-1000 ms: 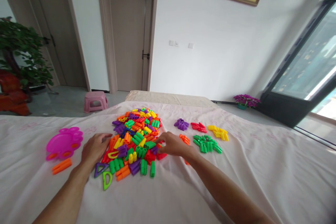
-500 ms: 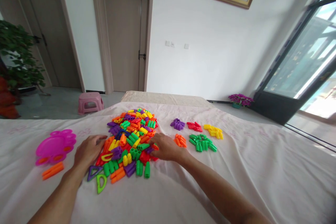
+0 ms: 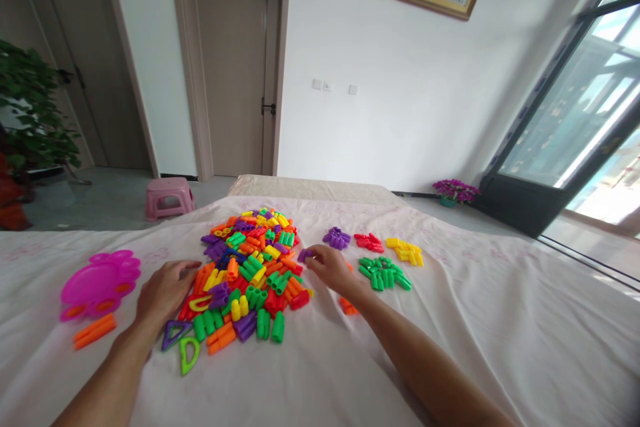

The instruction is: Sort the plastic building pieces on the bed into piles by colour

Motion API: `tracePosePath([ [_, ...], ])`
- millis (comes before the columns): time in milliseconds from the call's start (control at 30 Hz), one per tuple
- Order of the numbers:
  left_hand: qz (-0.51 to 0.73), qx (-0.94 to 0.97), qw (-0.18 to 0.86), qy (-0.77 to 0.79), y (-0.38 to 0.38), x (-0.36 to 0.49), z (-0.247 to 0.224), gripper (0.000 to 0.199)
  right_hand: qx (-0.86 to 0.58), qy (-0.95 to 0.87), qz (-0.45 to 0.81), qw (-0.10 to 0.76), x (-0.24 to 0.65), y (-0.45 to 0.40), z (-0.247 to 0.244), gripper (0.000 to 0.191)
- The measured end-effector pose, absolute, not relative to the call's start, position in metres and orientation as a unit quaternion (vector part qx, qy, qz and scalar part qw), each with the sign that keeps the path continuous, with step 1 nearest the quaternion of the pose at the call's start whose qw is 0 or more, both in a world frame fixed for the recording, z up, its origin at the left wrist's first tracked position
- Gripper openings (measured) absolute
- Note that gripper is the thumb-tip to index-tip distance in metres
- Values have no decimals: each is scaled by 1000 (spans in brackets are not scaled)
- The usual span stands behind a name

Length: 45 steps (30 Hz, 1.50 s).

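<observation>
Nearly closed, the right hand [image 3: 327, 265] pinches a small purple plastic piece [image 3: 303, 255], best held lightly, purple tubular plastic cluster [image 3: 337, 238] at two o'clock; left hand [image 3: 167, 289], loosely open, seems empty.

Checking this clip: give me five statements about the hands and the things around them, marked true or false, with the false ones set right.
1. The right hand has a purple piece in its grip. True.
2. The left hand is holding the magenta tray. False: the left hand is at the left edge of the mixed pile, apart from the tray.
3. The green group lies nearer the person than the yellow group. True.
4. The pink stool stands on the cloth. False: it stands on the floor, beyond the cloth.
5. A light green D-shaped piece lies close to a purple triangle. True.
</observation>
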<state>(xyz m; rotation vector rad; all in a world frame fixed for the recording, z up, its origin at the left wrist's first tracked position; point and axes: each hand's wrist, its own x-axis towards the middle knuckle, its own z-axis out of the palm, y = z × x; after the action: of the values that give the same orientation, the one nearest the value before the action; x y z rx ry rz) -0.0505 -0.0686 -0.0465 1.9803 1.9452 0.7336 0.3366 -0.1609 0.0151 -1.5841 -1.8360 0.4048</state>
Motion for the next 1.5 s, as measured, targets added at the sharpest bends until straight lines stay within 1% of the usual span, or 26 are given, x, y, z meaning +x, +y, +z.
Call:
tracePosePath([
  [67,254,684,132,671,-69,-50,-45,47,-653,-658,125,355,364,-147,18,26],
  [133,258,685,126,669,-70,-49,-44,47,-703,-614,79,350,393,-134,22,28],
  [200,263,683,123,670,-70,-49,-44,47,-746,-584,30,317,418,-122,25,29],
  [300,262,680,124,674,-70,-48,-43,46,-785,-568,-16,245,440,-109,26,30],
  [433,258,681,130,673,-71,-48,-43,46,-812,-552,-26,188,447,-100,23,32],
  [500,260,681,128,672,-71,-49,-43,46,-817,-549,-16,178,448,-99,22,34],
  [600,260,684,123,671,-70,-49,-43,46,-814,-551,-4,183,446,-101,21,44],
  [667,257,685,125,670,-71,-48,-42,47,-803,-558,-8,208,441,-105,22,47],
  [767,258,681,127,674,-71,-47,-41,47,-763,-586,-11,273,420,-114,22,40],
  [833,257,680,126,675,-71,-47,-41,47,-716,-625,23,309,395,-124,20,34],
  [900,253,681,127,675,-72,-48,-41,48,-655,-680,78,320,366,-138,18,31],
  [933,250,682,129,676,-72,-48,-41,48,-620,-710,103,317,351,-146,17,33],
  [1000,247,681,132,676,-71,-48,-41,49,-554,-769,133,290,324,-162,18,45],
  [1067,247,682,134,675,-71,-48,-41,50,-506,-816,133,245,303,-175,21,59],
  [1100,246,682,134,675,-71,-49,-41,50,-493,-832,126,220,296,-179,23,63],
  [1167,246,683,132,675,-70,-49,-42,50,-482,-850,108,184,286,-183,27,63],
  [1233,246,683,128,675,-69,-50,-43,50,-477,-856,98,171,281,-184,28,58],
  [1300,246,684,127,674,-69,-50,-44,51,-473,-856,96,183,281,-184,27,54],
  [1367,243,686,130,673,-69,-50,-43,51,-483,-842,99,220,284,-187,25,50],
  [1433,237,686,134,675,-69,-50,-42,52,-507,-806,115,282,292,-192,23,49],
  [1500,230,685,137,678,-69,-51,-42,53,-534,-759,142,345,307,-198,21,52],
])
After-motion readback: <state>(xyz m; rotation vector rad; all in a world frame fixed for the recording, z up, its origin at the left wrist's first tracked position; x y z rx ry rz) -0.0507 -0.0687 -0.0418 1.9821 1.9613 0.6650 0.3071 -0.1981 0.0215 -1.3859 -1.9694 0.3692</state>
